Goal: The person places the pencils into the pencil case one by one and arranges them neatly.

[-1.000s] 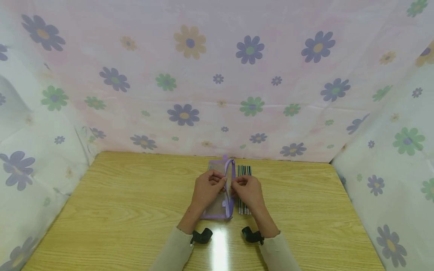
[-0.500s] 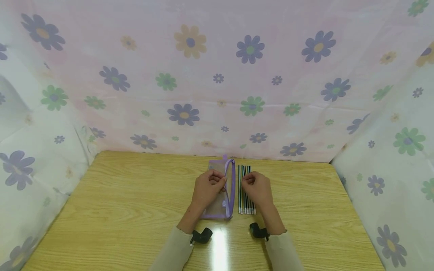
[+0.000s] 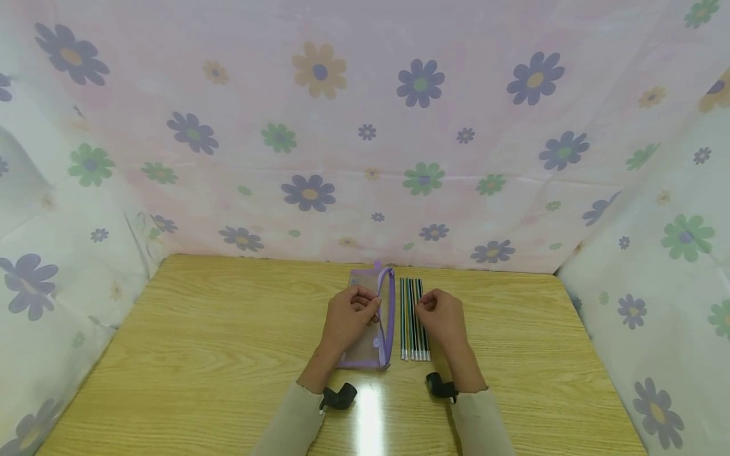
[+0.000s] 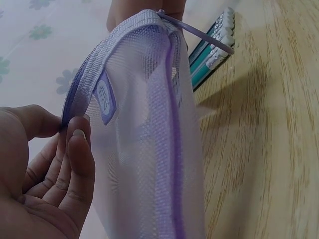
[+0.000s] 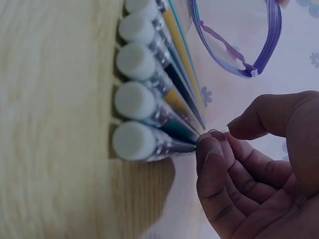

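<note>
A purple-edged mesh zip pouch (image 3: pixel 362 351) lies at the middle of the table, its zipped mouth gaping toward the right. My left hand (image 3: pixel 346 318) pinches the edge of that mouth between thumb and fingertips, as the left wrist view shows on the lifted zipper band (image 4: pixel 82 92). Just right of the pouch, several striped pencils (image 3: pixel 412 326) lie side by side, their white erasers (image 5: pixel 133 141) facing me. My right hand (image 3: pixel 443 318) is at the rightmost pencil; its bent fingertips (image 5: pixel 212 149) touch or nearly touch the shaft, with the thumb apart from it.
The wood-grain table (image 3: pixel 228 335) extends to both sides. Flowered cloth (image 3: pixel 365 158) hangs behind it and along the left and right. A black wrist camera (image 3: pixel 340 397) sits at the left wrist, another black camera (image 3: pixel 440 385) at the right.
My right hand has moved from the pouch's mouth rightward across the pencils to the outer one. My left hand has kept its grip on the pouch.
</note>
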A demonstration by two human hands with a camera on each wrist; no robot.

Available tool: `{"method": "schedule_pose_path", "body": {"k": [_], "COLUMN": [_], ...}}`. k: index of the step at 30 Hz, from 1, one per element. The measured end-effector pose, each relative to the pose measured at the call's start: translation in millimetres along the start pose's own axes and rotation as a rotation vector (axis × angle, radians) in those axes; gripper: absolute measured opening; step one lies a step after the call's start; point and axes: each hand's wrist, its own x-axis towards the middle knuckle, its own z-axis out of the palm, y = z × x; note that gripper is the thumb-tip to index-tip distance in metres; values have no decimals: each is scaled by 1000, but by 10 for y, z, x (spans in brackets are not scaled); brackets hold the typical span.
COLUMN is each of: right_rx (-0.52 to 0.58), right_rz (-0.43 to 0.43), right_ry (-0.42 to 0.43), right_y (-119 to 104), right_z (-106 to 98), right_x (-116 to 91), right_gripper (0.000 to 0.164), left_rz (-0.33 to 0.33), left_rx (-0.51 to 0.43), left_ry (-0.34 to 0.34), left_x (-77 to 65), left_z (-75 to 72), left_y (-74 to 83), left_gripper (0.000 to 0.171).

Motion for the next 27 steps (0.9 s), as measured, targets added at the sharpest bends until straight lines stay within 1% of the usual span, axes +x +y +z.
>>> {"method": "schedule_pose_path", "body": {"k": [5,12,19,27], "right_rx": [-15,-18,-69,-90], "right_rz": [13,21,30,77], "right_ry": [1,9,10,-7], "right_y": [16,46,72,81], "right_z": [-18,-43,-49,-57], "right_x": [0,-9,-8,1], "right_gripper": [8,9,9,12], "left_rz": [7,-3,-10,0], "left_rx": [-6,-8,-7,-5], "left_ry": [-1,2,-3,-2], "left_x": [-3,1,1,12], "left_z": [-1,-3,-6,-6], "left_y": [0,-10,-15,-31], "left_gripper": [9,8,7,7]}}
